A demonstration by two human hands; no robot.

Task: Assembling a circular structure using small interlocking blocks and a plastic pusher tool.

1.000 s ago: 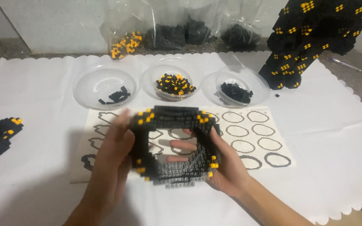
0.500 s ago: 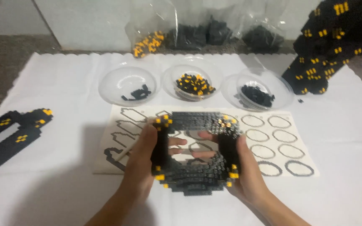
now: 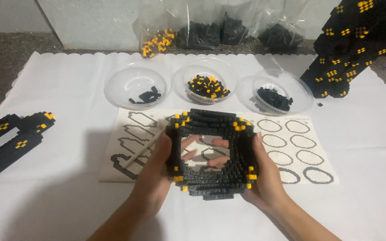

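Head view: a hollow, squarish ring built of small black plastic bricks with yellow accents (image 3: 211, 154) is held just above the white paper-covered counter (image 3: 68, 89), over a printed sheet of outlines (image 3: 300, 147). The left hand (image 3: 155, 172) and right hand (image 3: 266, 176) press its two sides, fingers (image 3: 188, 142) curling inside — clamped on it. It looks light and stiff but likely to snap apart along layers — best gripped at the thick side walls.
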